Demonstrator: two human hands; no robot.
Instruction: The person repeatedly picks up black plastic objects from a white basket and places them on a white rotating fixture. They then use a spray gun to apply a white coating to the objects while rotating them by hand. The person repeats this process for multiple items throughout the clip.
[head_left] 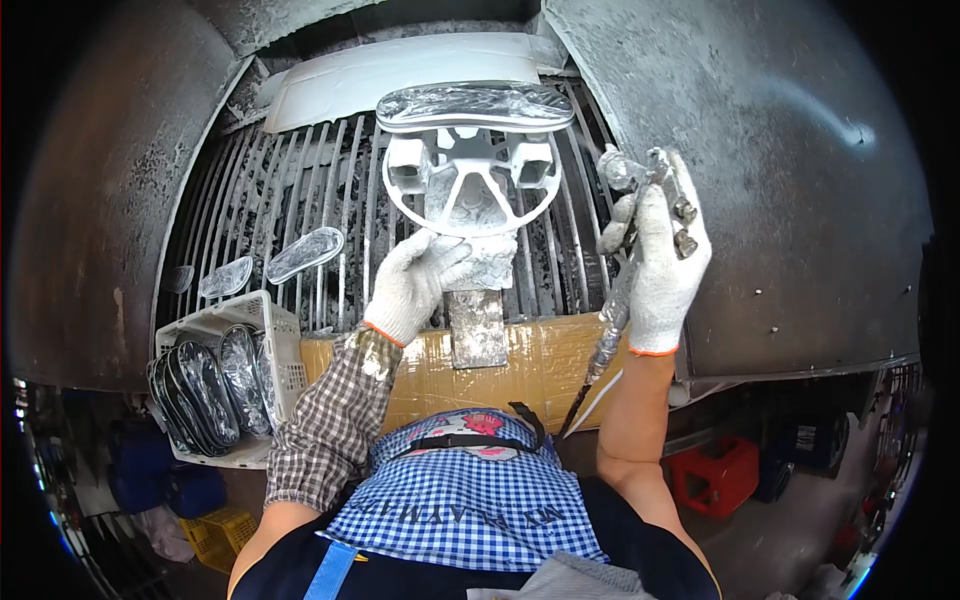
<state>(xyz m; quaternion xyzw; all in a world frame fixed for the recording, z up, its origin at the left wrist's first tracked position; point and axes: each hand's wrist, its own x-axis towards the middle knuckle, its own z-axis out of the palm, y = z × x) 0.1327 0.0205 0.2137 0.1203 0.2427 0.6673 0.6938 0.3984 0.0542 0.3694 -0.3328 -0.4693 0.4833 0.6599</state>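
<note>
A white-coated spoked wheel (470, 190) with two square tube blocks stands on a post over the slats. Across its far side lies a long oval piece, resembling a shoe sole, wrapped in shiny clear film (475, 107). My left hand (410, 288), in a white knit glove, is at the wheel's near rim, thumb and fingers closed about it. To the right, my gloved right hand (665, 255) grips a spray gun (622, 172) covered in grey coating. Its nozzle end points left, toward the wheel but apart from it. A wrapped hose (608, 340) hangs below that hand.
A white plastic crate (285, 335) at the left holds several film-wrapped dark pieces. More wrapped oval pieces (305, 255) lie on the metal slats (345, 200). Metal side walls (760, 200) flank the booth. Brown taped cardboard (550, 365) covers its front edge.
</note>
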